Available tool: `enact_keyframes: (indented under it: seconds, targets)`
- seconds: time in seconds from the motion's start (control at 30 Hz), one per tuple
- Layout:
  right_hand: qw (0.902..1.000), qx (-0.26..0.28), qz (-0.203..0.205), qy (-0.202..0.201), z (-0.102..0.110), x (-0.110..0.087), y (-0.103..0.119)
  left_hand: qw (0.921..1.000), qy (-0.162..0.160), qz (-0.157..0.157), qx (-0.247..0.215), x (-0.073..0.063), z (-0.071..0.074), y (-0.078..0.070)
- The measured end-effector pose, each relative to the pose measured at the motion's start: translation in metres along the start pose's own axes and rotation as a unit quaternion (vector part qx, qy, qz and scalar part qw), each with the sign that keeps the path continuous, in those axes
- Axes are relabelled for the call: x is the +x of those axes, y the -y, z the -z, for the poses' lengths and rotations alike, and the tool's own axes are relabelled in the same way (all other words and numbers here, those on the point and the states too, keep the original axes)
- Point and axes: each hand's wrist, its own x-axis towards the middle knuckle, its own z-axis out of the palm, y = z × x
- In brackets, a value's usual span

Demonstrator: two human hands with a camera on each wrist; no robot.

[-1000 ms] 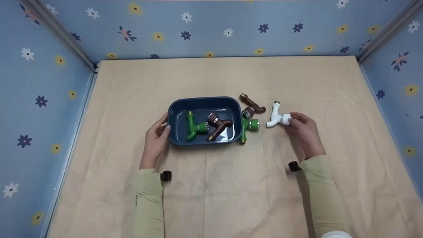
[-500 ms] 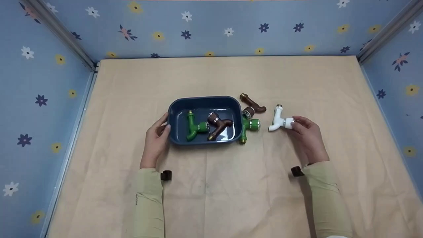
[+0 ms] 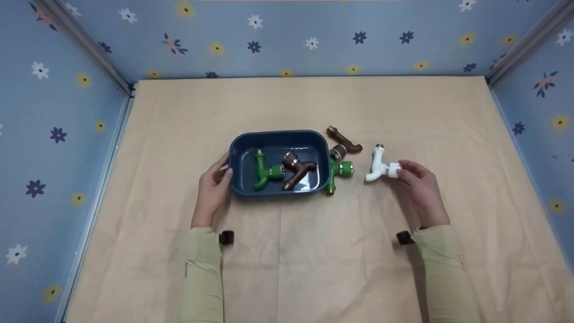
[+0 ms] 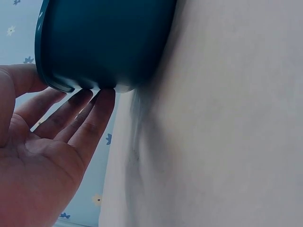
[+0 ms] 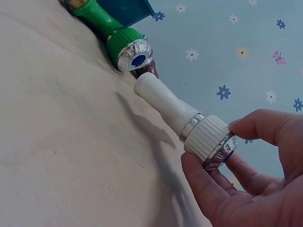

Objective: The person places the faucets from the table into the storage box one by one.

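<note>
White tap [image 3: 379, 167] held above the surface [image 3: 287, 269]

The tap is pinched at its ribbed end by the right hand [image 3: 420, 190], right of the tub [image 3: 278, 139] and the loose green tap [image 3: 337, 170]. The tub's end is steadied by the left hand [image 3: 212, 193], fingers extended. Setting-down seems to be in hand; gentle lowering, clear of the green tap, is probably called for.

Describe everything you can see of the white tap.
The white tap has a smooth body, a brass-coloured end pointing away from the person, a curved spout and a ribbed knob with a silver band and cap. Whether it is metal or plastic cannot be told. The right grip pinches the knob, holding the tap above the tan cloth, right of the blue tub; nothing else appears to touch it.
</note>
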Motion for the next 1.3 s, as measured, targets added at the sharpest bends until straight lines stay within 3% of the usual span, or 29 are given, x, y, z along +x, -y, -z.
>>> enact_keyframes:
  seconds: [0.17, 0.4, 0.63, 1.07, 1.3]
  targets:
    - [1.0, 0.003, -0.006, 0.001, -0.001, -0.004, 0.001, 1.0, -0.002, 0.003, 0.003, 0.002, -0.001, 0.003]
    - [0.9996, 0.025, 0.004, 0.014, -0.005, -0.008, 0.003, 0.9999, -0.011, 0.0, 0.002, 0.01, 0.0, 0.032]
    - [0.9989, 0.041, 0.007, 0.022, -0.01, -0.013, 0.007, 0.9998, -0.002, 0.02, 0.003, 0.002, -0.001, -0.001]
    - [0.9987, 0.032, 0.027, 0.028, -0.02, -0.019, 0.014, 0.9999, -0.002, 0.011, -0.003, 0.001, -0.001, 0.001]
    - [0.9941, 0.08, 0.047, 0.056, -0.024, -0.023, 0.015, 0.9999, -0.001, 0.016, -0.001, 0.0, -0.001, 0.001]
